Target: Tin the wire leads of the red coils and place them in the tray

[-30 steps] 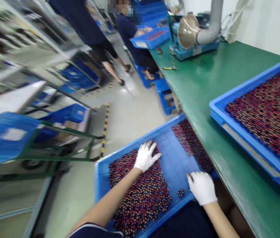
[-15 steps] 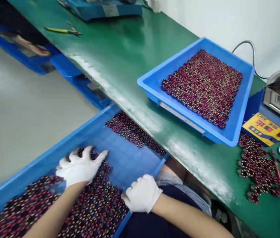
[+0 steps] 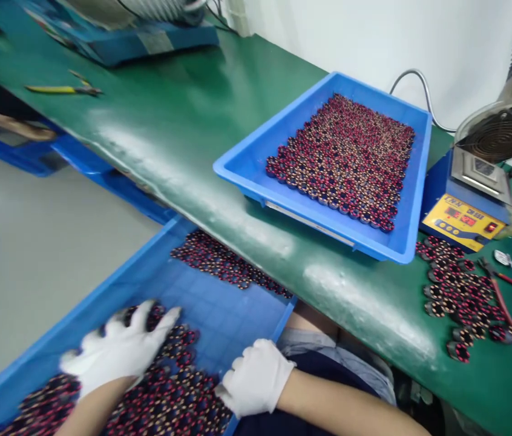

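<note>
Small ring-shaped wire-wound coils (image 3: 183, 393), red and copper-coloured, fill the near part of a large blue tray (image 3: 224, 312) at my lap. My left hand (image 3: 117, 351), in a white glove with dark fingertips, rests over these coils with fingers spread. My right hand (image 3: 258, 378), also gloved, is closed over the tray's near side rim; its fingertips are partly hidden. A second group of coils (image 3: 219, 260) lies at the tray's far end, partly covered by the bench edge. Bare tray floor shows between the groups.
On the green bench (image 3: 169, 121) stands another blue tray (image 3: 238, 163) packed with coils. Right of it are a blue-and-yellow device (image 3: 460, 221), loose coils (image 3: 460, 287) and red-handled pliers (image 3: 501, 297). Yellow-handled cutters (image 3: 63, 90) lie far left. A round fan duct (image 3: 501, 130) hangs right.
My view has turned to the right, so the bench items appear further left. My left hand has moved left and nearer over the coils. My right hand keeps its hold on the rim.
</note>
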A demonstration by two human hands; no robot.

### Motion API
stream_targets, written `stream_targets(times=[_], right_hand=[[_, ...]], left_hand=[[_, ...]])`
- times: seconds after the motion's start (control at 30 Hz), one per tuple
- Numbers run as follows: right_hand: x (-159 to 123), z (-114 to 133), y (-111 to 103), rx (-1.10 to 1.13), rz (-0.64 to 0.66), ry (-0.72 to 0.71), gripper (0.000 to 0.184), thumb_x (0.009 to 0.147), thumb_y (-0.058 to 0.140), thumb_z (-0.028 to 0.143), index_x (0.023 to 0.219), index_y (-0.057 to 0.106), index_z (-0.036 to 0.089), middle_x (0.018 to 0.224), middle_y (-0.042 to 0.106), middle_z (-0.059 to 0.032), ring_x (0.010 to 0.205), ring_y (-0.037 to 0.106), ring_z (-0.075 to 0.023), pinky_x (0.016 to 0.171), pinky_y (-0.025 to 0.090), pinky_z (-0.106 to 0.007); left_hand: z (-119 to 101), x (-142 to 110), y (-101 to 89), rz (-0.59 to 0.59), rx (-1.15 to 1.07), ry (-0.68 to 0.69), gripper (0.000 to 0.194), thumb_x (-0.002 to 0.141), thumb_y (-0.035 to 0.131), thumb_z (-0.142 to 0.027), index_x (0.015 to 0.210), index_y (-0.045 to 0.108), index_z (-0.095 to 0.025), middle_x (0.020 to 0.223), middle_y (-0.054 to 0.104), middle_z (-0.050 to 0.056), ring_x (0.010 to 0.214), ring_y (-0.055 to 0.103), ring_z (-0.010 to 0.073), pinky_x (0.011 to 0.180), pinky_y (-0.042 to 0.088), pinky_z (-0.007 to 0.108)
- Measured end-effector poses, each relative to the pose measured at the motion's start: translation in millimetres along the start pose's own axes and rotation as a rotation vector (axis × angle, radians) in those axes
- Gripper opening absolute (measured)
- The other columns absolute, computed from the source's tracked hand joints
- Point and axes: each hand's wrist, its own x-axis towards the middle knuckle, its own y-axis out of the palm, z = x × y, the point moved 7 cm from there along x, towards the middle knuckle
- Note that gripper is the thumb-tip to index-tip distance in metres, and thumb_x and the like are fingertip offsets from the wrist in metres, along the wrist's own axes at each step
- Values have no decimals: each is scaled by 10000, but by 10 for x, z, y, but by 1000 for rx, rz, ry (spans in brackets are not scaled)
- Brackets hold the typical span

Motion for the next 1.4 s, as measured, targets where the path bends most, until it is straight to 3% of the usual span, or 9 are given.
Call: stream_targets(times=[0.1,0.27,0.6,0.73,0.87,1.1,1.23,1.4], right_hand=[[-19,62,-19,8,-36,1,300,811,457,409,645,587,196,630,647,-13,569,576,-175,528,376,-299],[-14,123,3,7,-99,6,212,815,465,240,659,597,183,641,644,-50,614,587,-206,598,380,-341],[-6,129,106,-52,-99,9,171,798,498,201,670,610,193,660,646,-43,644,594,-227,634,367,-365],[9,95,122,-57,-102,12,155,786,517,209,663,610,196,657,646,-36,640,594,-221,632,363,-359],[5,59,112,-59,-109,15,137,778,527,211,673,613,199,663,648,-31,640,593,-219,636,363,-361],[16,37,108,-63,-116,12,125,767,551,220,663,615,193,653,642,-34,639,592,-214,637,361,-357],[15,15,114,-62,-117,1,128,769,546,231,668,615,191,652,638,-34,636,591,-214,628,365,-358],[14,-12,154,-60,-115,2,113,763,546,236,689,614,185,662,638,-41,651,591,-221,640,390,-370]], left_hand=[[21,-36,17,-21,2,-73,641,798,317,-622,1241,431,-172,1231,427,218,1076,436,438,790,407,555],[92,-82,122,-134,-1,-16,449,833,477,-479,1207,442,-232,1236,444,93,1108,428,301,851,411,490],[24,-285,290,-292,-102,153,317,826,557,-317,1115,507,-197,1311,378,94,1167,377,287,904,393,473],[-38,-267,274,-239,-103,295,182,847,527,-289,992,561,-184,1209,483,73,1153,395,263,919,382,473],[-64,-210,193,-141,-76,391,280,827,549,-346,1062,533,-195,1235,450,78,1079,445,256,880,406,459],[-30,-93,164,-32,-66,344,502,777,587,-454,1198,439,-225,1303,352,111,1048,453,290,838,423,496],[-38,-4,241,16,-128,326,429,794,591,-392,1152,470,-189,1264,391,106,1032,477,270,841,439,478],[-22,79,231,69,-239,395,304,815,583,-319,1077,521,-178,1240,428,95,1030,490,241,865,442,451]])
